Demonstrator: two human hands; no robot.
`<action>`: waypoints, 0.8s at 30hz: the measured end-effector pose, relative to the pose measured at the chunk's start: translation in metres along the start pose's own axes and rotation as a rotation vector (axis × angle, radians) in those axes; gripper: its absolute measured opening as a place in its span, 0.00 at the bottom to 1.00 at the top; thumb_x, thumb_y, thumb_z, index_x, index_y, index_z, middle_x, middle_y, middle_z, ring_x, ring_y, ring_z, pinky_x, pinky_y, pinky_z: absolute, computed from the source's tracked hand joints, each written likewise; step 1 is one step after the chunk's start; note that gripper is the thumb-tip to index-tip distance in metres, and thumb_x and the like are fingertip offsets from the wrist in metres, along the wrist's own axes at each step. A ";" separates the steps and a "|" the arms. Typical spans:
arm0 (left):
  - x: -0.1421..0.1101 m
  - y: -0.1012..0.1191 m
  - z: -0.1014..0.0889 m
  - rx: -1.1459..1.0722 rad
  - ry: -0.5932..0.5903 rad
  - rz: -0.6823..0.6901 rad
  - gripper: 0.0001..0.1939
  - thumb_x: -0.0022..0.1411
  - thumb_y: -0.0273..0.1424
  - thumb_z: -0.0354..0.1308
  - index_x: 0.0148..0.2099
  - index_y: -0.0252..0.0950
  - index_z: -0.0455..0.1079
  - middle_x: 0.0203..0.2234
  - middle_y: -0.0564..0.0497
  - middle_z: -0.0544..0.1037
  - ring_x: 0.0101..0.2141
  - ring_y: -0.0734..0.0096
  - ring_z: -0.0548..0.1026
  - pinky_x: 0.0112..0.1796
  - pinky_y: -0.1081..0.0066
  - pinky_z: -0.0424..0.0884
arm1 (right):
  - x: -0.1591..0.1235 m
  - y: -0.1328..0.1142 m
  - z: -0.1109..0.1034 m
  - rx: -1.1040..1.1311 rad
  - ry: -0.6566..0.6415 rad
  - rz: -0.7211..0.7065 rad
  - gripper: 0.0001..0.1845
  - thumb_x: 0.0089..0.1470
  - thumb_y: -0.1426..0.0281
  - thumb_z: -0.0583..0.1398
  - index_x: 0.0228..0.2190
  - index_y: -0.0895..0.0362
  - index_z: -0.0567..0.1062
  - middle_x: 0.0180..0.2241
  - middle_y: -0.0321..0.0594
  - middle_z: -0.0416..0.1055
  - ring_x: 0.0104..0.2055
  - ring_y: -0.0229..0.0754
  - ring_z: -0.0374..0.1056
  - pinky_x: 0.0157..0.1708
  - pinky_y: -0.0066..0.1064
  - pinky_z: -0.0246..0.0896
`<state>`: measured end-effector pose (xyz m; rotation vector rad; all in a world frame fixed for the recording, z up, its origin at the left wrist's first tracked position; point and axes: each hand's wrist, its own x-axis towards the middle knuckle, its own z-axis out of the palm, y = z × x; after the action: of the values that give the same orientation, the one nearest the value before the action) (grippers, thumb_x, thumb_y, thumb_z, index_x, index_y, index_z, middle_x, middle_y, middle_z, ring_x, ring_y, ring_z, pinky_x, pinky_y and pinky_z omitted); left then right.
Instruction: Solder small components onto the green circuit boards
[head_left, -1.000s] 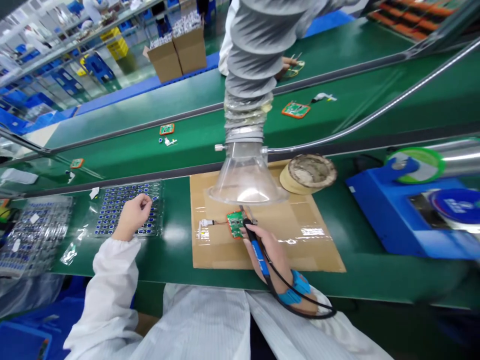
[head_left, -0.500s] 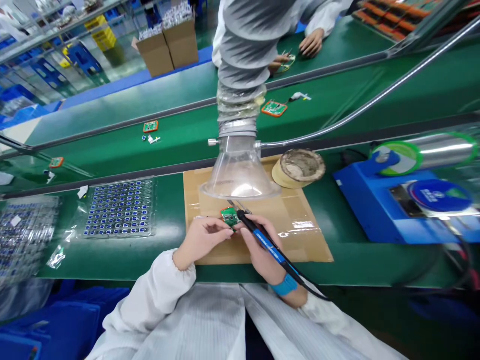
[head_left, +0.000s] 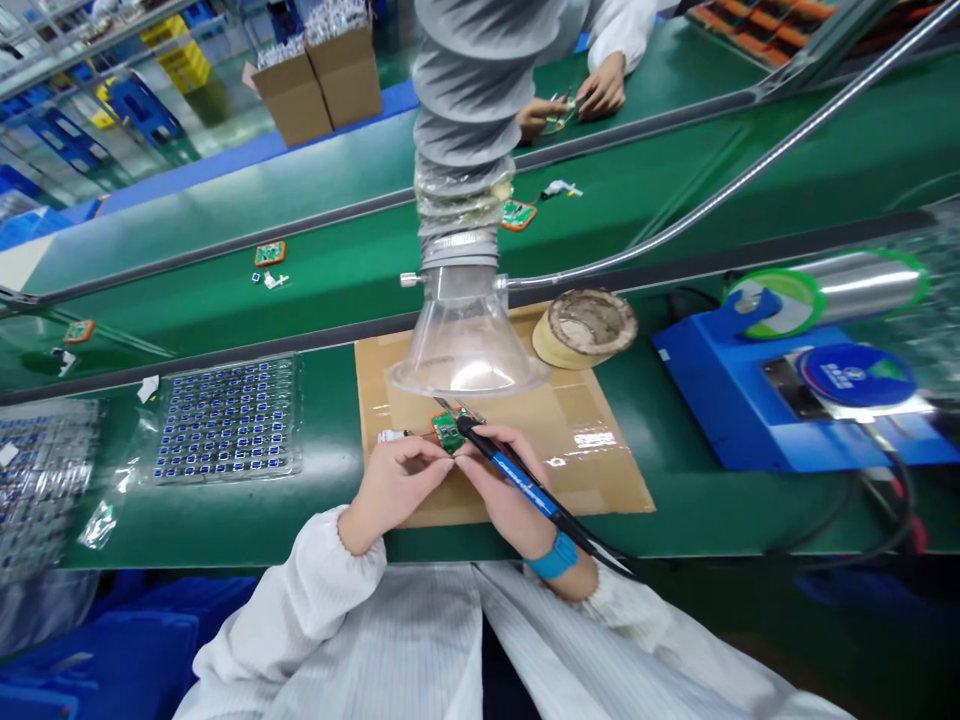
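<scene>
A small green circuit board [head_left: 448,430] with an orange edge lies on a cardboard sheet [head_left: 600,480]. My left hand [head_left: 401,482] is pinched at the board's near edge; whatever is between its fingertips is too small to make out. My right hand [head_left: 517,500] holds a soldering iron [head_left: 517,482] with a blue and black handle, its front end over the board. The thumbs and fingertips of both hands almost meet just below the board. A white connector [head_left: 391,436] lies left of the board. Thin metal tips show behind the board.
A clear fume hood [head_left: 472,350] on a grey hose hangs above the board. Behind it stands a round, stained pot [head_left: 585,330]. A blue solder-reel stand [head_left: 750,400] is at right, a tray of blue parts [head_left: 225,420] at left. Across the belt [head_left: 360,270], another person's hands [head_left: 600,90] handle wires.
The view has shifted slightly, so most things sit further left. My right fingertips have come closer to my left ones below the board. The white connector now shows more clearly.
</scene>
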<state>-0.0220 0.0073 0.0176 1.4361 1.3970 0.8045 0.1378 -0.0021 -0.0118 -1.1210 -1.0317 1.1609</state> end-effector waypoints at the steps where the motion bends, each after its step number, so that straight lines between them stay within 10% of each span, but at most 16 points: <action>1: 0.000 0.000 0.000 0.010 0.004 0.007 0.09 0.60 0.34 0.64 0.30 0.35 0.78 0.26 0.49 0.81 0.28 0.70 0.75 0.32 0.72 0.70 | 0.000 0.001 0.000 -0.008 -0.001 0.002 0.14 0.52 0.72 0.68 0.41 0.51 0.75 0.31 0.32 0.79 0.33 0.38 0.77 0.37 0.30 0.75; 9: 0.020 -0.012 -0.010 0.236 -0.008 0.185 0.07 0.61 0.28 0.62 0.30 0.37 0.76 0.29 0.51 0.79 0.35 0.67 0.75 0.43 0.63 0.68 | 0.004 0.019 -0.012 -0.129 0.041 -0.041 0.13 0.55 0.68 0.68 0.43 0.51 0.75 0.33 0.35 0.79 0.34 0.40 0.78 0.40 0.34 0.76; 24: 0.041 -0.024 -0.015 0.582 -0.060 0.054 0.08 0.58 0.26 0.64 0.26 0.37 0.76 0.33 0.51 0.78 0.42 0.63 0.71 0.47 0.59 0.62 | -0.017 0.023 -0.048 -0.495 -0.009 -0.370 0.08 0.56 0.73 0.64 0.39 0.52 0.77 0.32 0.38 0.79 0.34 0.43 0.76 0.34 0.34 0.72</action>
<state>-0.0393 0.0475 -0.0059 1.9241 1.6285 0.3897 0.1797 -0.0229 -0.0421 -1.2323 -1.5110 0.6287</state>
